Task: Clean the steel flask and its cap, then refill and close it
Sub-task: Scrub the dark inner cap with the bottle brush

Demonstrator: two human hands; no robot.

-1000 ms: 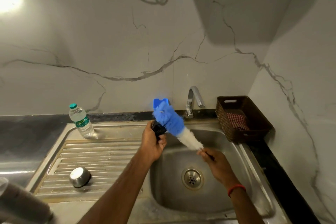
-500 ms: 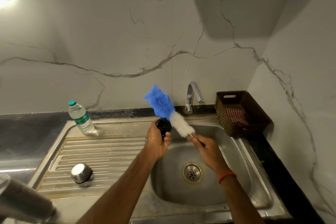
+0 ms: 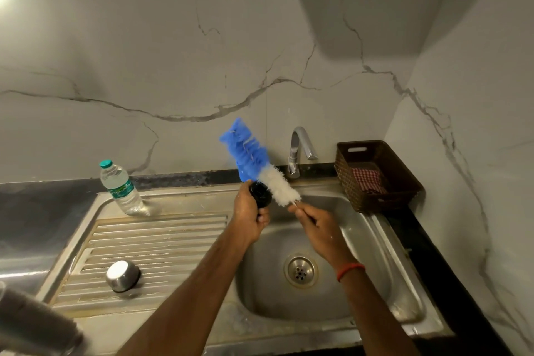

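Some of cap (image 3: 261, 195) behind left hand (image 3: 250, 220)

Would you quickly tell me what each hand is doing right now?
Left hand: closed, gripping the black cap.
Right hand: closed, gripping the handle of the blue-and-white bottle brush.

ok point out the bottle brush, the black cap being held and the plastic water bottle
bottle brush (image 3: 247, 152), head view, on the blue bristles
black cap (image 3: 260, 192), head view, on its dark round face
plastic water bottle (image 3: 122, 189), head view, on the green label
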